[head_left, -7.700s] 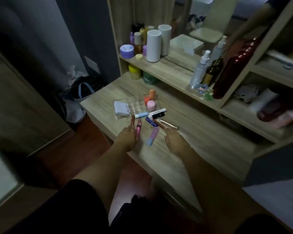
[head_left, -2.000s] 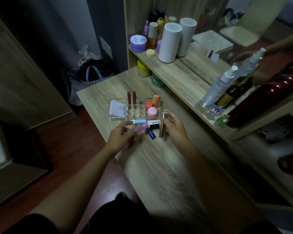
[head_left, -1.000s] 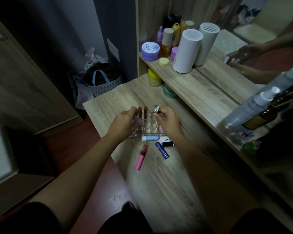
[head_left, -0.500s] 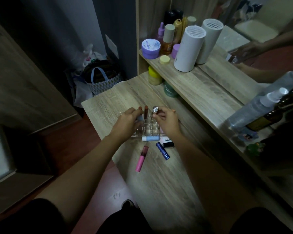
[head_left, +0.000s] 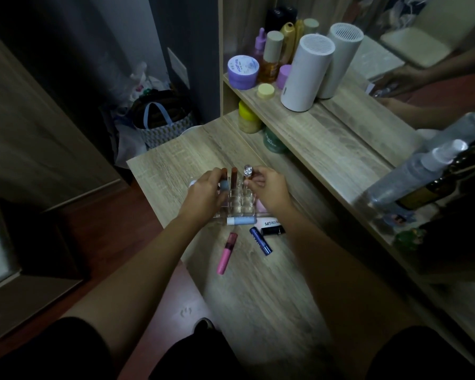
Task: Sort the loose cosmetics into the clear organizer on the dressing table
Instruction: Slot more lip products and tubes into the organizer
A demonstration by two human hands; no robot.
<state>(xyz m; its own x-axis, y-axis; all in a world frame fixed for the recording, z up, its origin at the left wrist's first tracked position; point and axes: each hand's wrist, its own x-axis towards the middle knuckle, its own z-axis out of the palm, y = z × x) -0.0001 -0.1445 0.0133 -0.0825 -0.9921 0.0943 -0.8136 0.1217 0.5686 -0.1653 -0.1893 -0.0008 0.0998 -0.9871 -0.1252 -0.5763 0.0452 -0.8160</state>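
The clear organizer (head_left: 239, 204) stands on the dressing table (head_left: 263, 292). Two brown lipsticks (head_left: 233, 175) stand upright in its back slots. My left hand (head_left: 203, 196) is over its left side, fingers closed on a tube with a grey-blue end (head_left: 225, 185). My right hand (head_left: 266, 190) pinches a silver-capped tube (head_left: 248, 172) upright over a slot. In front of the organizer lie a light blue tube (head_left: 242, 221), a black-and-white lip tube (head_left: 272, 226), a dark blue tube (head_left: 260, 240) and a pink gloss tube (head_left: 226, 253).
A raised shelf (head_left: 327, 138) at the back right carries a white cylinder (head_left: 305, 72), a purple jar (head_left: 243, 68) and bottles. Yellow (head_left: 247, 119) and green (head_left: 272, 141) jars sit below it. A spray bottle (head_left: 412, 174) stands right. A bag (head_left: 162, 122) lies on the floor left.
Both hands stay at the organizer. My right hand has set the silver-capped tube more upright at a back slot; my left hand has shifted slightly with its tube.
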